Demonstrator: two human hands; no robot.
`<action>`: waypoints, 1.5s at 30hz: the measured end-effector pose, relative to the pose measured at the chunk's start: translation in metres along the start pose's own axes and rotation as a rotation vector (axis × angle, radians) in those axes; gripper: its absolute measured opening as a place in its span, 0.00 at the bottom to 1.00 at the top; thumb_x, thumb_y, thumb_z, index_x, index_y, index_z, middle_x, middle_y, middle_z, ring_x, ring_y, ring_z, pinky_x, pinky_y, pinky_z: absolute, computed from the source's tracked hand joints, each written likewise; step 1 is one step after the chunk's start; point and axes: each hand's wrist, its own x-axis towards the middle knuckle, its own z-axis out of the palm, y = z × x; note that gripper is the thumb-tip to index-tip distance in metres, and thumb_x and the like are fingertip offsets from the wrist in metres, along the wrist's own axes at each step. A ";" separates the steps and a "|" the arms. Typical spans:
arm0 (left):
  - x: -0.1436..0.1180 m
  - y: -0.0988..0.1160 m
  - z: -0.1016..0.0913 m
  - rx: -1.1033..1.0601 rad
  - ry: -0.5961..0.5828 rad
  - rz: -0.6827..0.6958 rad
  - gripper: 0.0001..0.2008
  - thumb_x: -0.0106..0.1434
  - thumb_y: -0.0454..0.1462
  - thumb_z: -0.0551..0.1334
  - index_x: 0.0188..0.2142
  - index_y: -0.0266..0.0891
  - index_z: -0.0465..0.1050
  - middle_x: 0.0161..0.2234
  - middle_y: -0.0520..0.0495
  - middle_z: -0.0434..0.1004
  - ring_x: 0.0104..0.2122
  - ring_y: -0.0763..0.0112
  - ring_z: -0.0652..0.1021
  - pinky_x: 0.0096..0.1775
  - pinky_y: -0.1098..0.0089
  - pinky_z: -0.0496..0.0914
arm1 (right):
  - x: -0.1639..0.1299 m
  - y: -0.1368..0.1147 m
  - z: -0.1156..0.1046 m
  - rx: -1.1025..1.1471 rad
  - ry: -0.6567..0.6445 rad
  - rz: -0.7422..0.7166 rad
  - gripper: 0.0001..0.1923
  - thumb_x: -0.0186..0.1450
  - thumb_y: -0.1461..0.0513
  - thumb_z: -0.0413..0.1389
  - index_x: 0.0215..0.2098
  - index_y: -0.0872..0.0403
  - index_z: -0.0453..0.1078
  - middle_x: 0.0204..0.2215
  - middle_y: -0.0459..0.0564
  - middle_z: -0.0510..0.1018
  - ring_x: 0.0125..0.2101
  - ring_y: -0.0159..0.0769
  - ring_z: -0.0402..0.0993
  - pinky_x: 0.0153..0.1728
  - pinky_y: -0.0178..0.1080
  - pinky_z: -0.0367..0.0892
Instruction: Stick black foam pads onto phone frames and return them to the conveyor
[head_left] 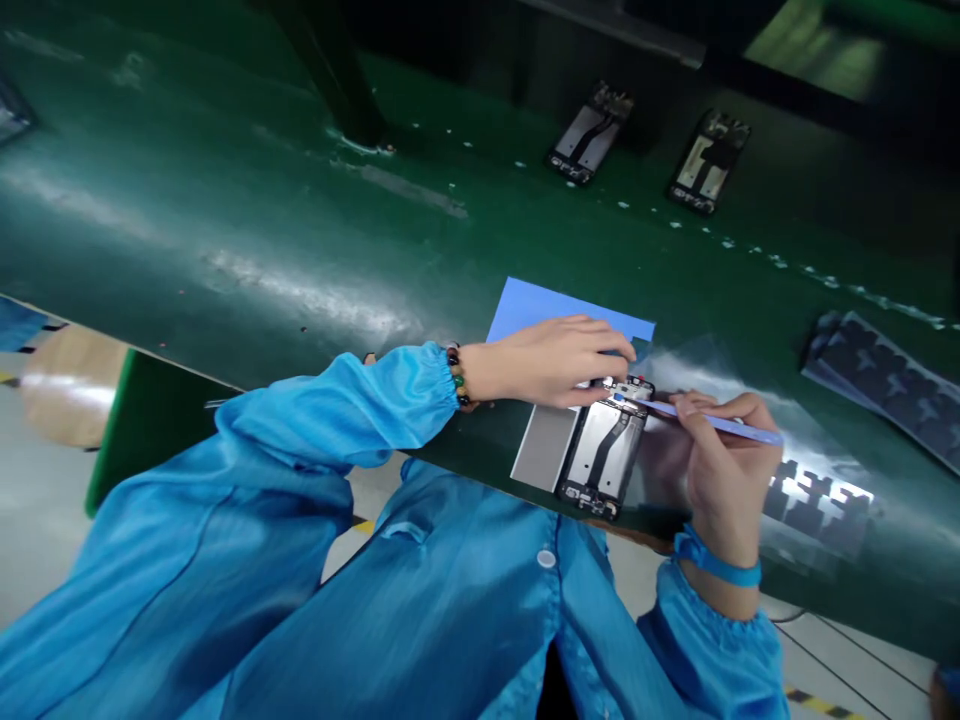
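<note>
An opened phone frame (pixel 604 455) lies on a grey pad (pixel 541 450) near the front edge of the green belt (pixel 247 240). My left hand (pixel 559 358) rests on the frame's top end, its fingertips pressing down there. My right hand (pixel 724 470) grips thin light-blue tweezers (pixel 739 428) like a pen. Their tip touches the top of the frame beside my left fingertips. Both arms wear blue sleeves. There is a bead bracelet on the left wrist and a blue strap on the right.
A blue sheet (pixel 536 305) lies under and behind my left hand. Two more phone frames (pixel 590 133) (pixel 709 161) lie farther back on the belt. Sheets of dark stickers sit to the right (pixel 889 385) and beside my right hand (pixel 817 505).
</note>
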 end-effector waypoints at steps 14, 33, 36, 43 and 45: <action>-0.001 0.006 0.011 0.284 -0.024 0.196 0.14 0.80 0.39 0.58 0.49 0.39 0.84 0.53 0.42 0.86 0.53 0.61 0.84 0.54 0.60 0.79 | 0.002 -0.008 -0.009 0.052 0.056 -0.033 0.18 0.57 0.61 0.76 0.29 0.50 0.69 0.28 0.44 0.81 0.41 0.44 0.86 0.60 0.54 0.74; 0.087 0.067 0.063 0.299 -0.213 0.384 0.21 0.77 0.50 0.64 0.59 0.38 0.76 0.54 0.40 0.82 0.51 0.58 0.80 0.54 0.60 0.70 | -0.016 0.027 -0.152 -0.102 0.458 0.033 0.24 0.47 0.56 0.81 0.25 0.49 0.70 0.29 0.52 0.84 0.37 0.47 0.88 0.51 0.51 0.80; 0.086 0.067 0.070 0.299 -0.217 0.391 0.23 0.75 0.53 0.66 0.57 0.39 0.76 0.51 0.42 0.82 0.50 0.57 0.80 0.55 0.58 0.69 | -0.012 0.030 -0.146 -0.038 0.423 0.038 0.23 0.47 0.58 0.81 0.26 0.49 0.69 0.29 0.51 0.84 0.37 0.44 0.87 0.48 0.48 0.81; 0.075 0.057 0.053 0.226 -0.191 0.281 0.22 0.79 0.49 0.61 0.62 0.36 0.73 0.61 0.39 0.79 0.60 0.58 0.78 0.66 0.58 0.66 | -0.006 0.014 -0.120 0.185 0.486 -0.063 0.19 0.51 0.63 0.76 0.27 0.49 0.69 0.25 0.44 0.79 0.34 0.39 0.85 0.45 0.43 0.80; 0.063 0.045 0.035 0.221 -0.170 0.163 0.20 0.78 0.43 0.64 0.63 0.36 0.72 0.61 0.37 0.79 0.60 0.57 0.78 0.65 0.56 0.67 | -0.013 0.006 -0.101 0.173 0.452 -0.059 0.20 0.53 0.63 0.76 0.28 0.49 0.68 0.26 0.44 0.80 0.37 0.38 0.85 0.49 0.44 0.80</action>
